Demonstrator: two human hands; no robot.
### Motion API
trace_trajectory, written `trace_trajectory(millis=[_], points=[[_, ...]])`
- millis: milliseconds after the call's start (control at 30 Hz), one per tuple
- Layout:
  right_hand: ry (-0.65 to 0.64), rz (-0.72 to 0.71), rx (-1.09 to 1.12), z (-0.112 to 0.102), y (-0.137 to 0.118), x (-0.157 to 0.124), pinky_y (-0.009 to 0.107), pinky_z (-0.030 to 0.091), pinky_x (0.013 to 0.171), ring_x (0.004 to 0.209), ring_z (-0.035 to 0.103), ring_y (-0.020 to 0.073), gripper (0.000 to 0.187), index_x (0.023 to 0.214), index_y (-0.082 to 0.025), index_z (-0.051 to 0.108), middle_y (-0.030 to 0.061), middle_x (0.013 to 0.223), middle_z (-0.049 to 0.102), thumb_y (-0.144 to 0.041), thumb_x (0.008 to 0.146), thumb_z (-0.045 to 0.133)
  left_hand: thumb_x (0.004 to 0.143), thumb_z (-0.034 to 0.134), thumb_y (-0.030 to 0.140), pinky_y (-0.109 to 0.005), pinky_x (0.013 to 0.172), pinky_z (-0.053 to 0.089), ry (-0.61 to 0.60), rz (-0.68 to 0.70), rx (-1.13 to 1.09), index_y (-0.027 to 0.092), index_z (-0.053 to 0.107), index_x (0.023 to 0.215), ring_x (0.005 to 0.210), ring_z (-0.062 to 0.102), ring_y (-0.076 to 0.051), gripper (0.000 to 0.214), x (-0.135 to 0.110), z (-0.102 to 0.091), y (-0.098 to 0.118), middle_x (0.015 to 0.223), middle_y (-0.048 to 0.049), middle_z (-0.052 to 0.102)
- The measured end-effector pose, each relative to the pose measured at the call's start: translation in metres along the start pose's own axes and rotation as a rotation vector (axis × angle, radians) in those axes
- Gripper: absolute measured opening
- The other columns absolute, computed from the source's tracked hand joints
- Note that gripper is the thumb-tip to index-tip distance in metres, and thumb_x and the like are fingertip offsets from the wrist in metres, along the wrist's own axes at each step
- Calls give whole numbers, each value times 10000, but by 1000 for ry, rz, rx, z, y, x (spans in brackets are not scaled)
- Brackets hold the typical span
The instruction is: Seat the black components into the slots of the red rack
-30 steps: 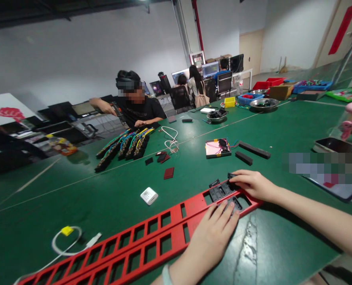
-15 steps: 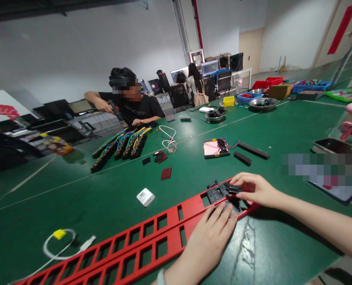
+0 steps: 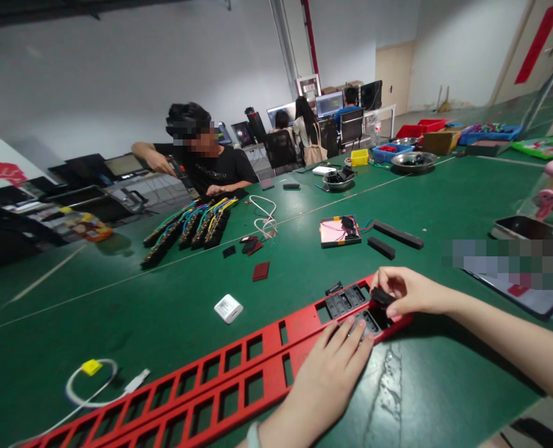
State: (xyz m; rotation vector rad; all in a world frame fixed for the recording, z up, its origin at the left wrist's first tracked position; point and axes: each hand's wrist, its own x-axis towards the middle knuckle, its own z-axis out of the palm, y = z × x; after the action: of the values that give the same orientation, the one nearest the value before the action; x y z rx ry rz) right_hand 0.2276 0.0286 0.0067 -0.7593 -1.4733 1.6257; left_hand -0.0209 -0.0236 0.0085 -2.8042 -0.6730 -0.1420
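Note:
A long red frame (image 3: 299, 322) with two rows of rectangular openings lies slanted across the green table. Black plastic parts (image 3: 345, 302) fill some openings near its right end. My left hand (image 3: 329, 368) rests flat on the frame's near row, fingers stretched out and partly covering another black part (image 3: 370, 322). Above the right end of the frame, my right hand (image 3: 410, 292) pinches a small black plastic piece (image 3: 382, 297) between thumb and fingers. One more black piece (image 3: 334, 289) lies just beyond the frame's far edge.
A white charger (image 3: 228, 308) and a white cable (image 3: 89, 398) lie left of the frame. Farther back are a wired pink-topped box (image 3: 340, 233), black foam bars (image 3: 398, 234) and a metal bowl (image 3: 339, 180). Across the table, a person (image 3: 211, 162) holds a power tool.
My right hand has moved slightly right with the black piece, which is now tilted. This uncovers more of the black parts in the far row. My left hand stays in place.

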Motion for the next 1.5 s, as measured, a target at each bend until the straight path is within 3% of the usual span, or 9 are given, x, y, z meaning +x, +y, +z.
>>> trace_trajectory(millis=[200, 433, 567, 733, 1067, 1233, 1500], points=[[-37, -62, -259, 2, 8, -3, 216, 369, 530, 599, 439, 82, 316, 765, -176, 417, -11, 781, 465, -326, 702, 688, 907, 332, 145, -426, 1037, 292, -11, -1, -1, 177, 354, 1330, 1264, 326, -215, 424, 0, 0, 0, 1392, -75, 346], [-28, -127, -578, 4, 2, -1, 209, 362, 551, 682, 432, 102, 399, 770, -167, 464, 5, 845, 475, -336, 583, 773, 906, 343, 150, -422, 1041, 287, -20, 9, 4, 174, 339, 1339, 1269, 318, -214, 434, -1, 0, 0, 1396, -79, 337], [-24, -49, -588, 4, 4, -1, 199, 366, 514, 634, 443, 93, 492, 933, -170, 481, -13, 811, 496, -310, 566, 778, 905, 346, 157, -426, 1038, 291, -13, 12, 8, 164, 340, 1339, 1268, 318, -219, 434, -1, 0, 0, 1395, -89, 337], [-17, 10, -570, 5, 5, -2, 196, 371, 494, 602, 461, 91, 483, 915, -152, 503, -18, 770, 510, -288, 545, 782, 901, 350, 157, -427, 1031, 303, 6, 13, 8, 163, 357, 1329, 1261, 331, -221, 428, -1, 1, -1, 1390, -92, 345], [-40, -85, -749, 8, 3, -1, 217, 385, 544, 708, 491, 133, 494, 917, -163, 585, 32, 879, 549, -405, 534, 783, 910, 342, 164, -426, 1033, 304, -14, 3, 2, 171, 354, 1331, 1257, 338, -222, 422, 0, 0, 0, 1392, -85, 342], [-70, -123, -816, 10, 2, -2, 228, 380, 561, 716, 492, 147, 511, 926, -160, 600, 31, 825, 569, -454, 544, 770, 908, 347, 173, -421, 1027, 308, -5, 3, 7, 172, 362, 1326, 1253, 344, -219, 418, 0, -2, 0, 1383, -86, 357], [-81, -127, -849, 12, -1, -2, 251, 398, 611, 761, 514, 166, 495, 936, -156, 596, 47, 866, 581, -430, 560, 765, 910, 344, 172, -416, 1023, 312, -4, -2, 15, 178, 371, 1320, 1248, 352, -215, 411, 0, -4, 0, 1380, -80, 364]])
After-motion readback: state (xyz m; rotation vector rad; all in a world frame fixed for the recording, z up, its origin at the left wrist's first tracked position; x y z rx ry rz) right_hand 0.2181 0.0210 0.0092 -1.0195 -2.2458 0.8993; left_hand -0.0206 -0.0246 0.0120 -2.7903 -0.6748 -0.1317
